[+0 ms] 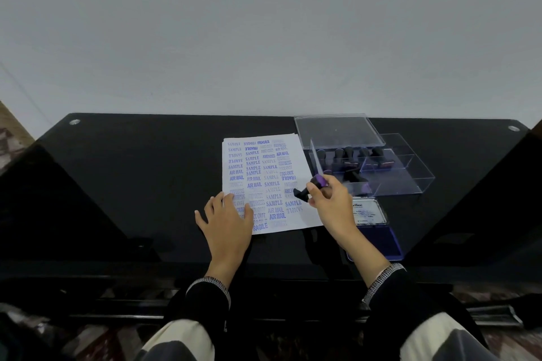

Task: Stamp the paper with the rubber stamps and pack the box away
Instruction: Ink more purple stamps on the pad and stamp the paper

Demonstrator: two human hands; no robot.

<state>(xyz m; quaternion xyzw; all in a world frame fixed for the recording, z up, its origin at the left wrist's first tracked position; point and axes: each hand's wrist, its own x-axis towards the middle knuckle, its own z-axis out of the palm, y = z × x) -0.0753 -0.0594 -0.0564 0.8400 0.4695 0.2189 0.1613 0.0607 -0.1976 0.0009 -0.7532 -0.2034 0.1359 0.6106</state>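
From the head camera I saw my right hand (330, 202) curled round a rubber stamp (311, 186), grasping it over the right edge of the paper (264, 182). The stamp lay tilted in the fingers: its black handle pointed left and toward me, and its purple-stained base stood up and away, just beyond my knuckles. I could not tell whether the stamp touched the sheet.

My left hand (227, 218) lay flat, fingers spread and straight, pressing the near left corner of the paper, off to the left of the grip. The sheet ran away from both hands across the black glass table (132, 184) and was covered with blue and purple prints: SAMPLE, FRAGILE, AIR MAIL, AMENDED and others, some upside down.

Just beyond the grip and to its right stood the clear plastic box (381, 173), open, with dividers making compartments. Several more black-handled stamps (349, 155) stood in its far compartments, and one lay in a nearer compartment close behind my right fingers. The clear lid (337, 130) rested behind the box, leaning over its far left part.

Right of my right wrist lay the ink pad (381, 240), open, its dark blue surface showing, and its labelled lid (368, 212) lay flat on the far side of it.
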